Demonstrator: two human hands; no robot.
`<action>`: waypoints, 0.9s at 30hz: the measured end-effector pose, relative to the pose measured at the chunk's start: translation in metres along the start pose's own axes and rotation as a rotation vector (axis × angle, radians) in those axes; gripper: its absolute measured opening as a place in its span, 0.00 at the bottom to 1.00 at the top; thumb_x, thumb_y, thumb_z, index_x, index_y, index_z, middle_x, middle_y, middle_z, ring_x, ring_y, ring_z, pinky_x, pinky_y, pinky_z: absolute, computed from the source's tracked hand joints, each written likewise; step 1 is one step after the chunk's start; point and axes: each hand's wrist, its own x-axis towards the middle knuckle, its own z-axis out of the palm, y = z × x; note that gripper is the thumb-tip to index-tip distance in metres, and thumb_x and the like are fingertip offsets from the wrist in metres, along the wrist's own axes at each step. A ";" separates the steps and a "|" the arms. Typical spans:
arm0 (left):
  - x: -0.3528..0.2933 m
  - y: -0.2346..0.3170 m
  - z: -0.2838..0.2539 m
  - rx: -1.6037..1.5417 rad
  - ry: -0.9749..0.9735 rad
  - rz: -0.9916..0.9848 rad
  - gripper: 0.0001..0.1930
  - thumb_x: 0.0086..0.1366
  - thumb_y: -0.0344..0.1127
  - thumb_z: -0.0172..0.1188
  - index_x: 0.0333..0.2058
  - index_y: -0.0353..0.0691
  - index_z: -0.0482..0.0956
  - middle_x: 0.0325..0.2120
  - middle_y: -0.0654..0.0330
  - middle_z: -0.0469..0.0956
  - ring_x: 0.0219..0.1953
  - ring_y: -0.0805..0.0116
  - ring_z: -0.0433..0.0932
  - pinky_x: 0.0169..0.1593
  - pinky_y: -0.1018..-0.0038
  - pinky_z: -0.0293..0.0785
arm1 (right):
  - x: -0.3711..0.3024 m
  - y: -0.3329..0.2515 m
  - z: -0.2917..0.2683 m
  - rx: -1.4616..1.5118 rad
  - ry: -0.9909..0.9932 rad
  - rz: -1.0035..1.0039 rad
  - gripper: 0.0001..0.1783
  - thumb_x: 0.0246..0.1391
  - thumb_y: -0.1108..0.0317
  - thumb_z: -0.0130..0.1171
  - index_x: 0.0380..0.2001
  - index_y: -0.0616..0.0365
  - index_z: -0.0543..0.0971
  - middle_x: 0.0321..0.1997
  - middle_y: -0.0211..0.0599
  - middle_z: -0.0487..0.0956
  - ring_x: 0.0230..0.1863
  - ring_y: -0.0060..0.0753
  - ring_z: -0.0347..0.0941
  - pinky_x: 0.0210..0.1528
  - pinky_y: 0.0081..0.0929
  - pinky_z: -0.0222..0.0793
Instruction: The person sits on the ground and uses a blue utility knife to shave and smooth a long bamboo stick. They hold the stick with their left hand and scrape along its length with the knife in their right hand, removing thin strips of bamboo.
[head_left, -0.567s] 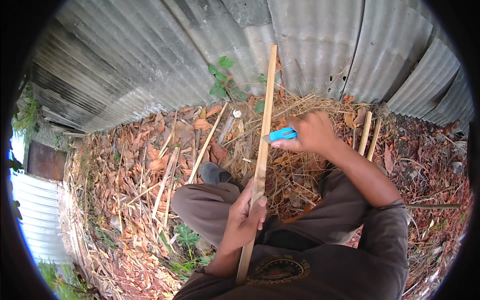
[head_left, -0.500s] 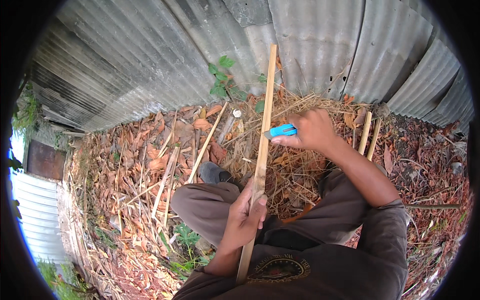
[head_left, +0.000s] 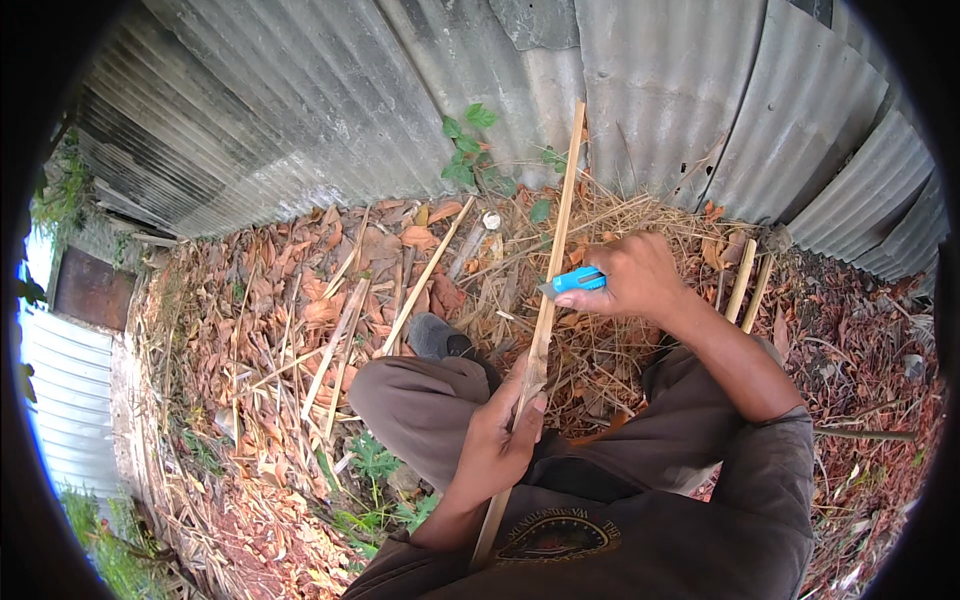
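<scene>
The left hand [head_left: 503,440], lower centre, grips the strip [head_left: 565,215], which runs to upper centre; the right hand [head_left: 642,275], centre-right, clasps the knife [head_left: 580,281] beside it.

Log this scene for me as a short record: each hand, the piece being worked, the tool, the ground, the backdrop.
left hand: gripping the wooden strip along its lower part
right hand: holding the blue cutter
piece: long, narrow, pale; slanting up from the shirt
tool: blade out, at the strip, above the left hand in the picture
ground: dry leaves, straw and loose sticks
backdrop: grey corrugated sheets, green plant at the base
</scene>
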 end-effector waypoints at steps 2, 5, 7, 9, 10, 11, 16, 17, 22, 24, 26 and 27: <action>-0.002 -0.007 0.002 0.102 -0.001 0.117 0.27 0.67 0.27 0.52 0.64 0.34 0.58 0.33 0.56 0.78 0.31 0.72 0.77 0.37 0.77 0.72 | 0.008 0.023 -0.006 -0.059 0.119 0.130 0.43 0.46 0.22 0.47 0.15 0.57 0.80 0.11 0.41 0.74 0.16 0.47 0.74 0.22 0.41 0.69; -0.006 -0.018 0.009 0.115 -0.059 0.173 0.27 0.68 0.27 0.52 0.64 0.35 0.59 0.27 0.64 0.72 0.26 0.79 0.70 0.30 0.82 0.67 | 0.028 0.081 -0.025 -0.118 0.122 0.465 0.45 0.46 0.22 0.46 0.16 0.59 0.81 0.11 0.44 0.73 0.17 0.49 0.74 0.22 0.42 0.69; -0.004 -0.018 0.009 0.119 -0.055 0.193 0.27 0.68 0.26 0.51 0.64 0.36 0.59 0.24 0.69 0.69 0.22 0.84 0.64 0.26 0.85 0.64 | 0.018 0.072 -0.024 -0.087 0.082 0.433 0.44 0.47 0.22 0.46 0.15 0.57 0.81 0.10 0.44 0.73 0.16 0.49 0.74 0.22 0.42 0.69; -0.003 -0.017 0.010 0.145 -0.003 0.192 0.26 0.67 0.26 0.52 0.63 0.35 0.61 0.26 0.65 0.71 0.25 0.79 0.68 0.30 0.82 0.66 | 0.005 0.041 -0.019 -0.070 0.017 0.300 0.44 0.47 0.22 0.45 0.15 0.56 0.81 0.10 0.43 0.72 0.15 0.47 0.74 0.21 0.41 0.68; -0.004 -0.016 0.010 0.155 0.016 0.178 0.26 0.67 0.26 0.52 0.63 0.34 0.62 0.29 0.60 0.73 0.27 0.75 0.71 0.32 0.80 0.67 | -0.003 0.023 -0.016 -0.063 -0.029 0.194 0.43 0.46 0.22 0.46 0.15 0.55 0.81 0.09 0.42 0.72 0.15 0.46 0.73 0.20 0.41 0.68; -0.004 -0.010 0.008 0.169 0.027 0.152 0.26 0.66 0.26 0.53 0.62 0.33 0.62 0.33 0.52 0.76 0.32 0.65 0.76 0.37 0.76 0.71 | -0.008 0.020 -0.014 -0.044 -0.017 0.144 0.42 0.46 0.22 0.47 0.15 0.55 0.81 0.10 0.40 0.72 0.15 0.45 0.73 0.20 0.40 0.68; -0.002 -0.006 0.008 0.269 0.006 0.187 0.26 0.65 0.26 0.54 0.62 0.34 0.62 0.35 0.44 0.79 0.33 0.55 0.81 0.39 0.71 0.74 | -0.017 0.030 -0.011 -0.041 0.063 0.033 0.40 0.43 0.24 0.52 0.14 0.54 0.79 0.11 0.36 0.72 0.15 0.44 0.73 0.19 0.40 0.66; -0.001 -0.003 0.009 0.270 0.010 0.207 0.26 0.64 0.26 0.54 0.62 0.34 0.62 0.34 0.44 0.79 0.31 0.56 0.81 0.38 0.71 0.74 | -0.015 0.033 -0.012 -0.046 0.075 0.031 0.39 0.42 0.24 0.53 0.11 0.54 0.76 0.10 0.37 0.71 0.14 0.44 0.72 0.19 0.41 0.65; -0.004 0.020 0.014 0.217 -0.052 0.102 0.26 0.64 0.26 0.54 0.61 0.32 0.62 0.33 0.43 0.79 0.30 0.59 0.81 0.38 0.73 0.73 | -0.001 0.067 -0.031 -0.047 0.246 0.251 0.44 0.45 0.21 0.46 0.13 0.57 0.79 0.08 0.39 0.70 0.15 0.45 0.73 0.21 0.42 0.68; -0.013 0.020 0.018 0.206 -0.119 0.082 0.26 0.64 0.25 0.55 0.61 0.32 0.62 0.34 0.43 0.79 0.30 0.62 0.81 0.37 0.74 0.74 | -0.001 0.095 -0.041 -0.018 0.235 0.464 0.45 0.46 0.21 0.44 0.15 0.58 0.80 0.09 0.40 0.71 0.16 0.47 0.73 0.23 0.44 0.69; -0.011 0.009 0.020 0.182 -0.096 0.218 0.27 0.64 0.25 0.55 0.62 0.34 0.62 0.36 0.43 0.80 0.34 0.65 0.82 0.38 0.74 0.74 | 0.001 0.104 -0.050 -0.040 0.217 0.527 0.47 0.47 0.20 0.42 0.17 0.59 0.81 0.09 0.41 0.71 0.17 0.49 0.74 0.25 0.46 0.69; -0.013 0.007 0.019 0.196 -0.089 0.224 0.27 0.64 0.25 0.54 0.62 0.34 0.63 0.37 0.43 0.80 0.34 0.65 0.82 0.39 0.74 0.74 | -0.004 0.095 -0.043 0.001 0.168 0.553 0.47 0.48 0.21 0.42 0.16 0.60 0.80 0.09 0.41 0.72 0.17 0.49 0.74 0.24 0.45 0.69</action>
